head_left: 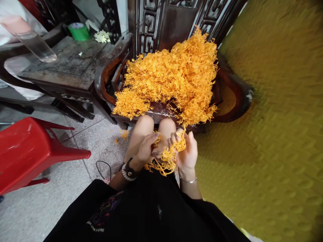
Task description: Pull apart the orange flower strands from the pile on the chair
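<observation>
A big heap of orange plastic sprigs [174, 72] lies on the seat of a dark carved wooden chair [161, 111] in front of my knees. My right hand [188, 153] is curled around a small clump of the same orange sprigs [169, 157] above my lap. My left hand [146, 148], with a dark watch and a bead bracelet on its wrist, pinches at that clump from the left side. Both hands touch the clump.
A red plastic stool [27, 149] lies tipped on the tiled floor at left. A dark wooden side table [63, 67] holds a green tape roll [78, 31] and a clear tube [37, 45]. A large yellow woven sack [272, 134] fills the right. Orange bits [123, 135] lie on the floor.
</observation>
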